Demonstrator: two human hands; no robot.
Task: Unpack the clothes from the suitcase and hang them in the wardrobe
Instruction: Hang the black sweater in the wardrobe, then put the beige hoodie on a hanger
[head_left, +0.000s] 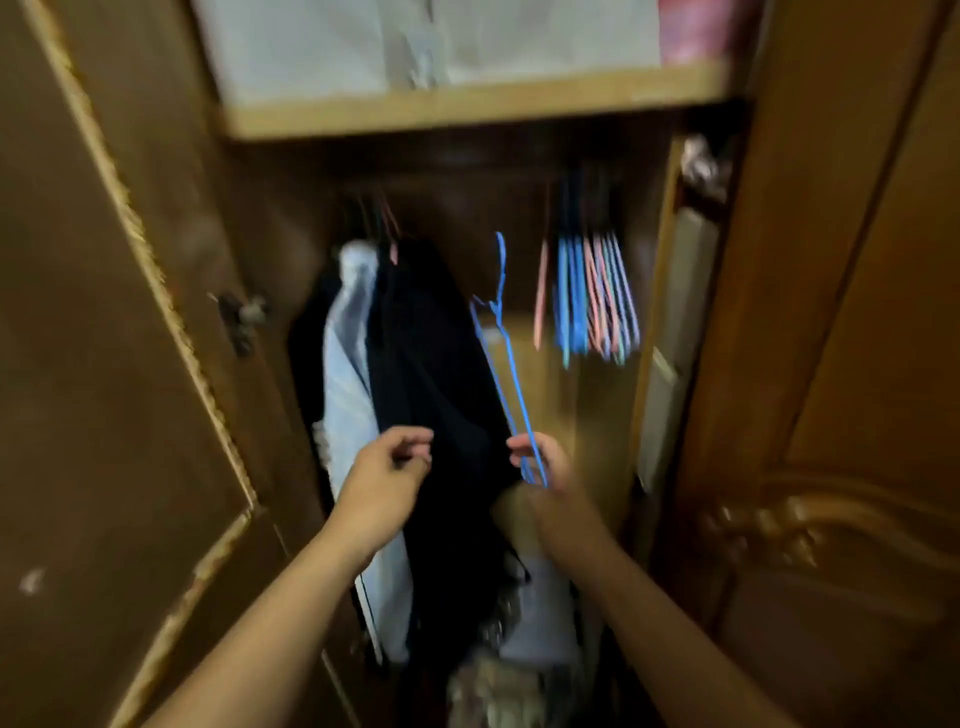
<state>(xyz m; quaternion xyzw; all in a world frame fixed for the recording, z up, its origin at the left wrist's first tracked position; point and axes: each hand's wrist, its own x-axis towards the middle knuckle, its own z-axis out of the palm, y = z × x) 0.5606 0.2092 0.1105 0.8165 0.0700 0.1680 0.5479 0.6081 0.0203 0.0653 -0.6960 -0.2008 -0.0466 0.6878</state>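
Right hand (537, 460) pinches the lower end of a blue wire hanger (506, 364), fingers curled round it; hanger stands up and away from the hand, hook topmost. Left hand (387, 470) level with it, fingers loosely curled, gripping nothing, just in front of a dark garment (436, 395) hanging in the wardrobe (831, 312). Pale blue garment (345, 374) beyond the left hand. Bunch of empty coloured hangers (589, 296) hangs above and right of the right hand. Frame blurred.
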